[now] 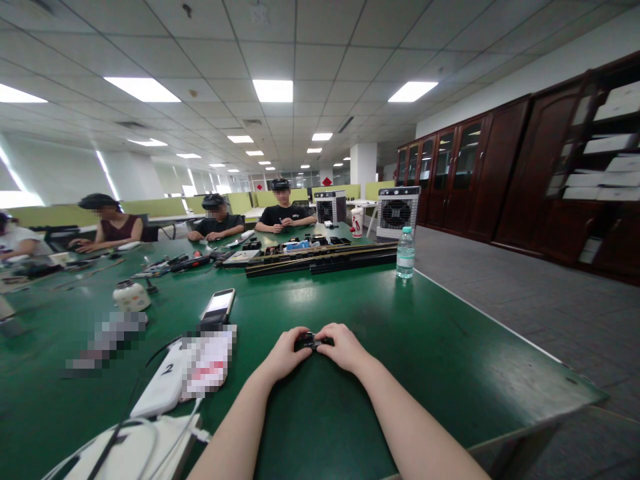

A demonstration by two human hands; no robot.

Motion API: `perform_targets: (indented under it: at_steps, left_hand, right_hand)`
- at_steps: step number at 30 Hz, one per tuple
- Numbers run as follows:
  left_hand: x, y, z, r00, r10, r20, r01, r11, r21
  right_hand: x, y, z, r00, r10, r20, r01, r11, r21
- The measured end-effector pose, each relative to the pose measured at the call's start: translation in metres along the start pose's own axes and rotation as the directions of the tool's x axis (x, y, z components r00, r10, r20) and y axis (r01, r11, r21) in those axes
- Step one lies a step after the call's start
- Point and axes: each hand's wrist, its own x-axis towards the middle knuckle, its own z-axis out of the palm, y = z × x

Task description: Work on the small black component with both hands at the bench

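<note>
Both of my hands meet low over the green table (320,400), in the middle of the view. Between them is a small dark object (311,341) with a greyish part; its kind is too small to make out. My left hand (287,351) has its thumb and fingers closed on the object's left side. From the right, my right hand (341,345) pinches the other side with thumb and fingertips. The fingers cover much of the object's edges.
A water bottle (405,253) stands near the right edge. Long black bars (325,259) lie across the table's middle. To my left are a phone (219,305), a white power bank (159,380), cables and a jar (131,295). Several people sit opposite and at the left.
</note>
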Motion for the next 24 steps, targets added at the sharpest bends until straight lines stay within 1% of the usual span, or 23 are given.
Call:
perform_targets:
  at_steps: [3,10,17,24]
  left_hand:
    - [0.0007,-0.0016,0.0007,1.000,0.008,0.002,-0.008,1.000,0.021]
    - [-0.0001,0.0015,-0.0004,1.000,0.010,-0.001,-0.010,0.999,0.047]
    - [-0.0019,0.0064,-0.0025,1.000,0.005,-0.008,-0.004,0.999,0.038]
    - [-0.0015,0.0060,-0.0019,1.000,-0.003,-0.009,0.004,1.000,0.025]
  right_hand:
    - [-0.0014,-0.0010,0.0013,1.000,0.020,0.014,-0.019,0.999,-0.048]
    - [-0.0031,-0.0048,-0.0013,0.999,0.039,0.035,-0.036,0.996,-0.076]
    - [-0.0025,-0.0010,-0.0008,0.999,0.032,0.034,-0.031,0.999,-0.016]
    - [-0.0014,0.0024,-0.0015,0.999,0.032,0.030,-0.033,0.998,0.058]
